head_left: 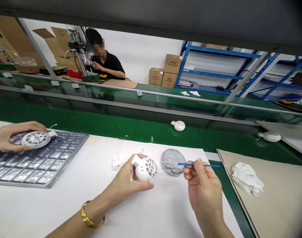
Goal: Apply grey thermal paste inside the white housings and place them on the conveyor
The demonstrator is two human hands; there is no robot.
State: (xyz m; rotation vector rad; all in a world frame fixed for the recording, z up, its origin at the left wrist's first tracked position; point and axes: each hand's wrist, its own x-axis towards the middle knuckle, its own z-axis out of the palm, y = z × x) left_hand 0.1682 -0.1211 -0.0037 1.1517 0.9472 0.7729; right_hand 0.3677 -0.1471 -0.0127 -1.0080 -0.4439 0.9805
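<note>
My left hand, with a gold bracelet at the wrist, is closed around a small white round housing. Its vented face, with grey slots, is turned up and to the right. Between the fingers of my right hand is a thin brush with a blue handle, held nearly level. The brush's tip lies over a round dish of grey paste; whether it touches the paste I cannot tell. Just behind my left hand, a white cloth or tissue rests on the white sheet.
A co-worker's hand holds a similar white housing over a clear compartment tray. More housings lie on the green belt. Crumpled white cloth sits on cardboard. Another person works beyond.
</note>
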